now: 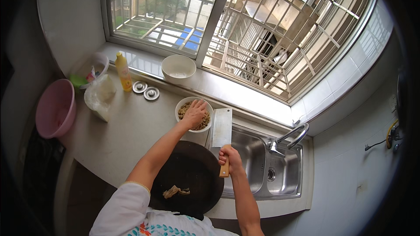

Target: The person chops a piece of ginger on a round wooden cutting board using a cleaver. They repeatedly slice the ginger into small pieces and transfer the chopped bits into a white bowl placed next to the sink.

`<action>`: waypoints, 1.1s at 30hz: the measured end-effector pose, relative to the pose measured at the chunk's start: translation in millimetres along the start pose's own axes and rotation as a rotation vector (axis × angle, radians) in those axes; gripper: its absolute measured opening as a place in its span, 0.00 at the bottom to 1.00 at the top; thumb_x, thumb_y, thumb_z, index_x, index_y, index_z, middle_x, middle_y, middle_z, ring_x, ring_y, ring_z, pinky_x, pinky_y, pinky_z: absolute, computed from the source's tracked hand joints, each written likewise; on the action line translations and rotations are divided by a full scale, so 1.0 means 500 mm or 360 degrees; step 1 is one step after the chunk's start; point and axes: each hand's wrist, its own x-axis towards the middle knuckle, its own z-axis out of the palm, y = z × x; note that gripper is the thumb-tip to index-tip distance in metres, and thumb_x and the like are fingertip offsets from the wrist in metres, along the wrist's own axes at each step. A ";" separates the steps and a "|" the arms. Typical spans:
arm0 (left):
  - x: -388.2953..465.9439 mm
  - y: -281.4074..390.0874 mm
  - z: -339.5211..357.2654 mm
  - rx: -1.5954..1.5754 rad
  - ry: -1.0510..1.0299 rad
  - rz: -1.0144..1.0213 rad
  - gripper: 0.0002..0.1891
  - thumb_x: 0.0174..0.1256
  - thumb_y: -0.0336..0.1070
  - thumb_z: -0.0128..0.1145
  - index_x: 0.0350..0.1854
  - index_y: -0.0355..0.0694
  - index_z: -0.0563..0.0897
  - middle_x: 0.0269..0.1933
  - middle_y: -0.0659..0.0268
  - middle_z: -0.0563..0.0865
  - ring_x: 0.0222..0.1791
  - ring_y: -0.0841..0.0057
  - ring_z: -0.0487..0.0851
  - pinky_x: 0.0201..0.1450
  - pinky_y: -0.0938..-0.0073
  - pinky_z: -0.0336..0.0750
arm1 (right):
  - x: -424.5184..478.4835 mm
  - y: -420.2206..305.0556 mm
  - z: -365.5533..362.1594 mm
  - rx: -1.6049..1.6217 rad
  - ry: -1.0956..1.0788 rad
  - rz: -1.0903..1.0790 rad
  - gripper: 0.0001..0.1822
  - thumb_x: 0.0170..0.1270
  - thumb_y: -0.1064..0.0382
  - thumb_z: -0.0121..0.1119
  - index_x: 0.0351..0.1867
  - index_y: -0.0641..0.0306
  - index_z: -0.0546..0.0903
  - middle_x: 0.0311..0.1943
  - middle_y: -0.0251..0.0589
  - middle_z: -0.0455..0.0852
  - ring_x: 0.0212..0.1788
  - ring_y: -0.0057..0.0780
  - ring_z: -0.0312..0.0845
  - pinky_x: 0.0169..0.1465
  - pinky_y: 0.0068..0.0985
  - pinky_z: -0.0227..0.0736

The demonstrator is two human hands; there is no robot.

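Observation:
My left hand [195,115] is over a white bowl [177,121] of brown, crumbly minced food [200,126]. Its fingers are stretched out, with the tips at the bowl's far rim; my thumb is hidden. In my right hand [232,159] is the wooden handle of a cleaver [222,127]. The wide blade points away from me, flat side up, just right of the bowl and above the sink's left edge. Below both hands lies a large dark wok [187,167], with a crumpled, brownish scrap [175,191] inside it.
At right, a steel double sink [251,167] has a curved faucet [288,137]. A white bowl [178,68] sits on the windowsill. Farther left are two metal sink strainers [151,93], a yellow bottle [123,72], a plastic bag [100,96] and a pink basin [55,109] by the counter's edge.

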 end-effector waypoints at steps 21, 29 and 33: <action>-0.476 0.260 -0.086 -0.0844 -0.0602 -0.0107 0.15 0.44 0.40 0.64 0.33 0.37 0.79 0.35 0.60 0.78 0.40 0.64 0.74 0.45 0.70 0.69 | -0.320 0.248 -0.125 -0.0572 0.0300 0.0005 0.06 0.53 0.71 0.53 0.25 0.63 0.67 0.15 0.31 0.69 0.13 0.15 0.63 0.15 0.16 0.59; -0.486 0.288 -0.048 -0.0561 -0.0451 -0.0099 0.08 0.45 0.32 0.60 0.30 0.37 0.80 0.33 0.62 0.77 0.39 0.65 0.74 0.45 0.69 0.67 | -0.312 0.291 -0.122 -0.0933 0.0414 -0.0274 0.05 0.52 0.70 0.54 0.27 0.64 0.70 0.14 0.31 0.70 0.13 0.16 0.64 0.15 0.16 0.60; -0.448 0.302 -0.027 -0.0878 -0.0244 -0.0269 0.06 0.45 0.30 0.60 0.28 0.37 0.80 0.31 0.61 0.78 0.37 0.64 0.75 0.42 0.68 0.69 | -0.300 0.318 -0.138 -0.1133 0.0492 -0.0536 0.08 0.50 0.69 0.55 0.32 0.67 0.73 0.14 0.32 0.71 0.13 0.16 0.65 0.15 0.17 0.60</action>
